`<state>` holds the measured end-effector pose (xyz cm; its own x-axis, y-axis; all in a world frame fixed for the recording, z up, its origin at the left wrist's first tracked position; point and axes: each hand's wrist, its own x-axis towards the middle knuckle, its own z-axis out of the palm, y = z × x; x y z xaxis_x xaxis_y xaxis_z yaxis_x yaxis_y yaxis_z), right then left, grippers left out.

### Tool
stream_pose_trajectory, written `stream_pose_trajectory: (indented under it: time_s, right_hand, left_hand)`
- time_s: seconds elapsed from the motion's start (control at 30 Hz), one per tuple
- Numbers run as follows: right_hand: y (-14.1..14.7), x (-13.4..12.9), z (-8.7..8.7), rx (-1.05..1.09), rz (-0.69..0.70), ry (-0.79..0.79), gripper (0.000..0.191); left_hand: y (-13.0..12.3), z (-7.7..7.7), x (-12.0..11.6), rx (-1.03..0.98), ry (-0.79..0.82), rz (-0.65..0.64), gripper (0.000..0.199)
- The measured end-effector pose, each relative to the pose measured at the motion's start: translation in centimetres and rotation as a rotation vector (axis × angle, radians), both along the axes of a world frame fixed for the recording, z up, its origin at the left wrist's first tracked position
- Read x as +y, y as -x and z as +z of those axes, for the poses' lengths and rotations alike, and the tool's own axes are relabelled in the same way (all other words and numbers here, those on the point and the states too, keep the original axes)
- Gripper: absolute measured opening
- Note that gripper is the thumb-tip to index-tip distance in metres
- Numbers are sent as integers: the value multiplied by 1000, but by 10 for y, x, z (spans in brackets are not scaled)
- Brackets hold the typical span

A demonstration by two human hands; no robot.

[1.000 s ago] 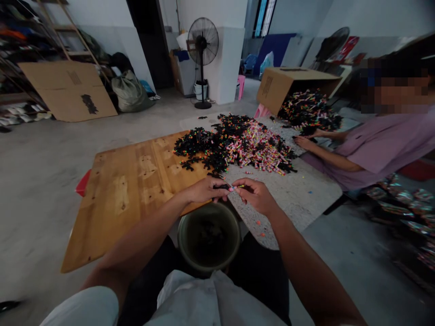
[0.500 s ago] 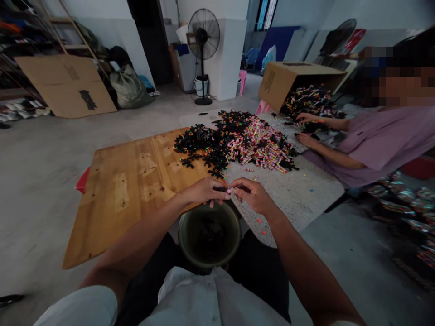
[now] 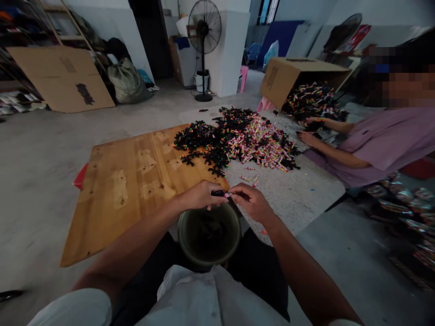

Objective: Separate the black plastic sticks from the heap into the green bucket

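Observation:
My left hand is closed round a small black plastic piece, above the near corner of the wooden board. Fingertips of my right hand pinch a tiny pink-and-white part at the end of that black piece. Whether the two are joined is too small to tell. Below both hands, a round green bucket stands between my knees with dark pieces inside. Beyond them lies a heap of black pieces with orange and green tips, beside a pile of pink striped tubes.
The wooden board adjoins a grey speckled tabletop. A few loose tubes lie near my right hand. At right, a co-worker in a purple shirt handles black pieces before a tipped cardboard box. A standing fan is behind.
Several striped tubes now lie on the grey tabletop just beyond my right hand. More of the black piece shows in my left hand. The view has shifted slightly.

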<state>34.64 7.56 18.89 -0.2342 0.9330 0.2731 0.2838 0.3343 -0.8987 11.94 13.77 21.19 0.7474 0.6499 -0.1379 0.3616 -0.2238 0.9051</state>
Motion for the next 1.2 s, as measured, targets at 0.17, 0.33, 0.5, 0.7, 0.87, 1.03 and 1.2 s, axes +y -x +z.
stream_pose_trajectory:
  time_s: [0.17,0.33,0.5,0.7,0.87,1.03,1.2]
  right_hand:
    - [2,1,-7,63,-7,25,20]
    - [7,3,-12,102,-98,97,23]
    - [11,2,-28,162,-80,221,26]
    - [21,-7,-65,271,-59,416,31]
    - [29,-18,-84,194,-117,450,30]
    - [-3,-2,-96,-37,165,563,27]
    - [-52,53,-98,-602,-348,296,26]
  left_hand:
    - [0,9,-3,24,-38,-13,35]
    - [0,8,-2,73,-179,-13,31]
    - [2,-17,-7,130,-386,12,33]
    - [1,-51,-21,381,-584,82,34]
    - [1,-67,-27,547,-605,53,39]
    - [7,-72,-22,569,-500,-278,41]
    - [0,-72,19,571,-541,-273,44]
